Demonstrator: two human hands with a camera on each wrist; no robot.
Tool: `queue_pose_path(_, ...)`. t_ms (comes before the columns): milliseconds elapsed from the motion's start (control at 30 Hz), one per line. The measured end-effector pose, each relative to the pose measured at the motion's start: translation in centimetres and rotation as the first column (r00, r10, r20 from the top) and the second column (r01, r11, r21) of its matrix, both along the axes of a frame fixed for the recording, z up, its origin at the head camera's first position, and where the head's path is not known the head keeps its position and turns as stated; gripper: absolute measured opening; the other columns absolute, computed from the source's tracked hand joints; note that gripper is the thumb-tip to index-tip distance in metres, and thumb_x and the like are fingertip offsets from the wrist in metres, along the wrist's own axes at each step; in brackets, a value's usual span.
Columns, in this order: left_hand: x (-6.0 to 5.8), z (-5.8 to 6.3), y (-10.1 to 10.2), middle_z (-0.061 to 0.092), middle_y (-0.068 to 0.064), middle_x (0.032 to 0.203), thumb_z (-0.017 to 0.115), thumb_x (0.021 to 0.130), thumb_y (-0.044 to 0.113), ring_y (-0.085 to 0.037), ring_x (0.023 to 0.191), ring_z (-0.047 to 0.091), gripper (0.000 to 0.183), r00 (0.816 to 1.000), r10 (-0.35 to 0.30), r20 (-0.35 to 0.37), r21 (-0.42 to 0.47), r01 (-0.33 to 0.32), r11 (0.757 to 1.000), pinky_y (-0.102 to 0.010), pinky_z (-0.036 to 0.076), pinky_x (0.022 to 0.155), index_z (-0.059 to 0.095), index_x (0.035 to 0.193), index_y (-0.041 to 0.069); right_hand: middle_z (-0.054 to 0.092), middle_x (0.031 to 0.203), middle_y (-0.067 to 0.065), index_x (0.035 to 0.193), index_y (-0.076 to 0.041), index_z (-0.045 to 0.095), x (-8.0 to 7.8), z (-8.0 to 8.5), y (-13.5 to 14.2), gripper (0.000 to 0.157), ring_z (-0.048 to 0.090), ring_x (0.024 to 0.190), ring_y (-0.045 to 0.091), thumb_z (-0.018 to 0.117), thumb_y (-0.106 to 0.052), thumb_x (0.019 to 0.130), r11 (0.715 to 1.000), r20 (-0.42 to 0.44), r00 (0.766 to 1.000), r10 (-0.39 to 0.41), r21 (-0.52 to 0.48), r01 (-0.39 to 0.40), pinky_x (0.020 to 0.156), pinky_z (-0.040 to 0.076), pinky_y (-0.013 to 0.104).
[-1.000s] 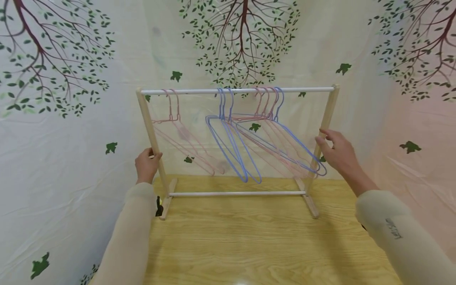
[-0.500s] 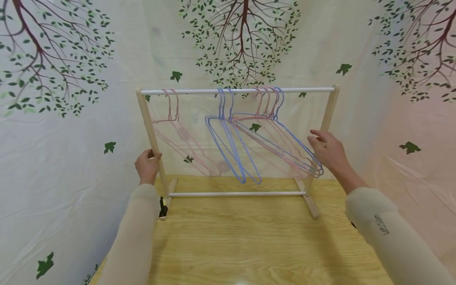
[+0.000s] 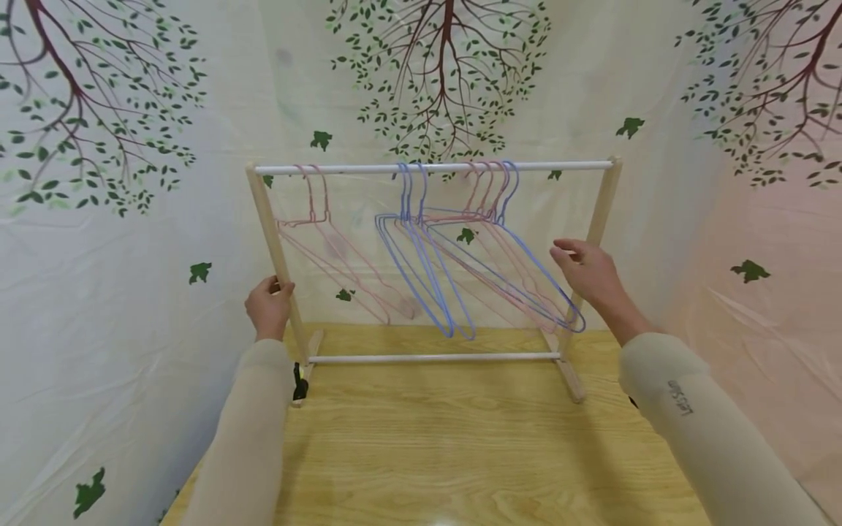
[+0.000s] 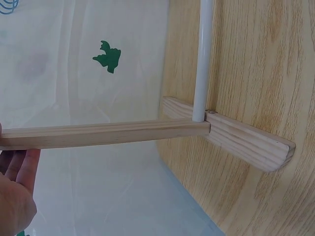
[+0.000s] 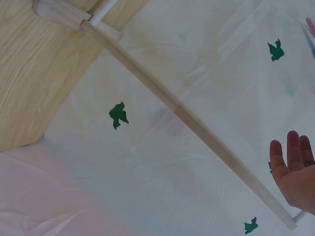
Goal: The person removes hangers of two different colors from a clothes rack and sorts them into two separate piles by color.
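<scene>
Fingers of the left hand (image 3: 270,308) pinch the left post (image 3: 266,219) of the rack (image 3: 362,169); those of the right hand (image 3: 590,274), slightly parted, hold nothing. Towards 9 o'clock hangs the rightmost blue hanger (image 3: 539,255). Steadying seems in hand; shifting it would need a right-hand reach.

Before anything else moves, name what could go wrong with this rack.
The pink and blue hangers right of center overlap, so lifting one might snag its neighbors. The left hand grips the left post, but the right hand is clear of the right post, so an uneven push could twist the rack. The right hand also looks close to the rightmost blue hanger and might knock it.
</scene>
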State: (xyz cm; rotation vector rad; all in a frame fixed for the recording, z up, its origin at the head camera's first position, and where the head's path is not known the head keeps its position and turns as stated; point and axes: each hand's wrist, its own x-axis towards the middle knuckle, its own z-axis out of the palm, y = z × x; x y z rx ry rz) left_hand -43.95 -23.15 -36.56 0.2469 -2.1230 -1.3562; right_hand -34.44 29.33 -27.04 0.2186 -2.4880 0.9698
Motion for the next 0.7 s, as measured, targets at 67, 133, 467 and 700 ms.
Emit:
queue_pose_path(67, 0.0, 0.1, 0.0, 0.066, -0.023, 0.119, 0.064, 0.098, 0.018, -0.038, 0.110, 0.060, 0.035, 1.000, -0.002, -0.003, 0.002, 0.002, 1.000, -0.045, 0.049, 0.095, 0.065, 0.128, -0.001, 0.052, 0.138, 0.028, 0.138, 0.005, 0.053, -0.2, -0.1, -0.3, 0.051, 0.052, 0.121, 0.046, 0.047, -0.034, 0.105, 1.000, -0.010, 1.000, 0.011, 0.008, -0.011, 0.099, 0.041, 0.058)
queue_pose_path(133, 0.0, 0.1, 0.0, 0.066, -0.023, 0.119, 0.064, 0.098, 0.018, -0.038, 0.110, 0.060, 0.035, 1.000, -0.002, -0.002, 0.001, 0.002, 1.000, -0.045, 0.049, 0.095, 0.065, 0.128, -0.001, 0.053, 0.136, 0.028, 0.135, 0.005, 0.056, -0.4, -0.3, -0.6, 0.050, 0.054, 0.119, 0.045, 0.048, -0.034, 0.105, 1.000, -0.014, 1.000, 0.014, 0.016, -0.013, 0.098, 0.043, 0.057)
queue_pose_path(467, 0.2, 0.0, -0.1, 0.067, -0.025, 0.117, 0.064, 0.098, 0.017, -0.038, 0.108, 0.061, 0.035, 1.000, -0.006, -0.017, -0.004, 0.006, 1.000, -0.046, 0.048, 0.095, 0.065, 0.127, -0.002, 0.056, 0.134, 0.028, 0.132, 0.004, 0.059, -0.2, -0.5, -1.0, 0.053, 0.052, 0.121, 0.045, 0.044, -0.039, 0.106, 0.999, 0.075, 0.997, -0.019, 0.031, 0.016, 0.100, 0.042, 0.058)
queue_pose_path(700, 0.3, -0.1, -0.1, 0.067, -0.025, 0.116, 0.065, 0.097, 0.016, -0.039, 0.107, 0.061, 0.034, 1.000, -0.001, -0.028, 0.003, 0.001, 1.000, -0.046, 0.047, 0.095, 0.066, 0.125, -0.003, 0.066, 0.116, 0.024, 0.120, 0.002, 0.067, -0.2, -0.6, -1.3, 0.046, 0.058, 0.112, 0.040, 0.048, -0.037, 0.104, 0.999, 0.074, 0.997, -0.029, 0.027, 0.027, 0.093, 0.046, 0.054)
